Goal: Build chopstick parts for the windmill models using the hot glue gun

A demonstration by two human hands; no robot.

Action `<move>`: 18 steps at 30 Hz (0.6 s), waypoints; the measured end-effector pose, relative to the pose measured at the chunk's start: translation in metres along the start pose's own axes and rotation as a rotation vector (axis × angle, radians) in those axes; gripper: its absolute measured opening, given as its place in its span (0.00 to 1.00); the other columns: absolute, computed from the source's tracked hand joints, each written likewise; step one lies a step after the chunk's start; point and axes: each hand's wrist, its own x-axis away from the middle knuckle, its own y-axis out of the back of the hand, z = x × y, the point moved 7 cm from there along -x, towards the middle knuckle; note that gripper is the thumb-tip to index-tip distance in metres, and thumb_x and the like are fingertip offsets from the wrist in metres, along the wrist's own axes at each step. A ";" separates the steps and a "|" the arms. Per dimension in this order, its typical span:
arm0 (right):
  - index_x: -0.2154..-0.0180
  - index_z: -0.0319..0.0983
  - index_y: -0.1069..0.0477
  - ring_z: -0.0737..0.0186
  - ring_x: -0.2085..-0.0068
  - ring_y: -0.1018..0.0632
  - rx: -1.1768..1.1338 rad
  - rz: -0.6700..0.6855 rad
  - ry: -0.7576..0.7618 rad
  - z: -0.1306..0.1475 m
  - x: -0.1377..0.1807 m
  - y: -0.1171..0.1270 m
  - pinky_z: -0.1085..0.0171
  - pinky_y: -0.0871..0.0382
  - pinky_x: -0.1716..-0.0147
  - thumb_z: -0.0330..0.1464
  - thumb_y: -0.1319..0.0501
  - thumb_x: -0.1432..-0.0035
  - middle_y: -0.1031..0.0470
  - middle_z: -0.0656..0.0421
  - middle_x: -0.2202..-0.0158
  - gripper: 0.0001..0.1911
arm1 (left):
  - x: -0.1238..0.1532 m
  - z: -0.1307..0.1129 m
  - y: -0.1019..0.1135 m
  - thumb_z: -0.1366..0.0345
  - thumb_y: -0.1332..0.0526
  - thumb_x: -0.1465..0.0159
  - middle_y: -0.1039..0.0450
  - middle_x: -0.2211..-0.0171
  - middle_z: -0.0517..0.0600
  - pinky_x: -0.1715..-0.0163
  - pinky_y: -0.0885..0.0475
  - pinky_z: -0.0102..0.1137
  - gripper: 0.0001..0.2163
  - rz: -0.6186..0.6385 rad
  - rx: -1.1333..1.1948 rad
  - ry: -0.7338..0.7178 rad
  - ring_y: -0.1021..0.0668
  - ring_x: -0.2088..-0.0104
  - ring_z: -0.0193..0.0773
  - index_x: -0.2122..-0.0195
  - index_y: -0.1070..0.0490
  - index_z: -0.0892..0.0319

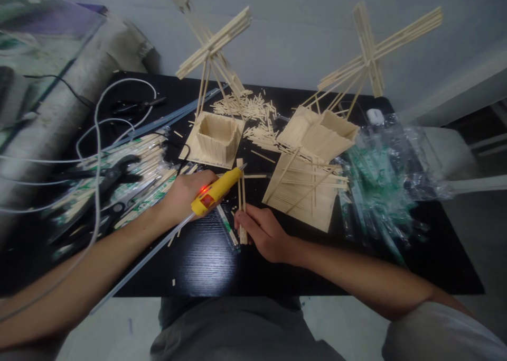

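My left hand [184,194] is closed around a yellow hot glue gun [217,191] with a lit red light. A clear glue stick [146,262] runs out of the gun's back end. The nozzle meets or nearly meets the upper part of some wooden chopsticks [242,192]. My right hand [267,231] pinches those chopsticks near their lower end, holding them roughly upright. Beside them on the table lies a chopstick in a clear and green wrapper [227,223]. Beyond the hands sits a small walled box of sticks [217,139] on a square base.
Two windmill-like stick structures [209,49] rise at the back. Short cut pieces [247,107] are heaped between them. Pliers [114,178] and wrapped chopsticks lie left, under a looping white cable [97,139]. Green and clear wrappers [380,186] pile up right, by a flat stick panel [304,192].
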 end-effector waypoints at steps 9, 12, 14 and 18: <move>0.68 0.39 0.33 0.69 0.75 0.31 0.020 -0.012 0.002 0.000 0.000 0.001 0.69 0.37 0.73 0.48 0.49 0.28 0.34 0.64 0.78 0.23 | 0.000 0.002 -0.004 0.56 0.39 0.33 0.27 0.74 0.46 0.75 0.35 0.24 0.11 0.068 0.004 0.070 0.27 0.75 0.27 0.64 0.29 0.59; 0.68 0.39 0.33 0.69 0.75 0.32 0.024 -0.016 0.000 0.000 0.000 0.001 0.69 0.38 0.73 0.48 0.49 0.28 0.34 0.64 0.77 0.23 | -0.001 0.001 -0.002 0.57 0.40 0.32 0.27 0.72 0.44 0.74 0.34 0.24 0.09 0.074 -0.001 0.066 0.27 0.74 0.26 0.63 0.30 0.58; 0.68 0.38 0.33 0.70 0.75 0.32 0.022 -0.017 -0.001 0.001 0.000 0.001 0.69 0.38 0.72 0.47 0.49 0.28 0.34 0.64 0.77 0.22 | -0.001 -0.001 -0.001 0.58 0.40 0.32 0.27 0.72 0.44 0.73 0.33 0.24 0.08 0.074 -0.013 0.048 0.27 0.73 0.26 0.63 0.31 0.57; 0.68 0.38 0.33 0.70 0.75 0.32 0.020 -0.013 -0.002 0.002 0.000 0.001 0.69 0.38 0.72 0.45 0.48 0.27 0.34 0.64 0.77 0.21 | -0.002 -0.004 -0.001 0.60 0.38 0.32 0.28 0.72 0.43 0.73 0.33 0.24 0.07 0.077 -0.030 0.012 0.26 0.72 0.26 0.63 0.32 0.57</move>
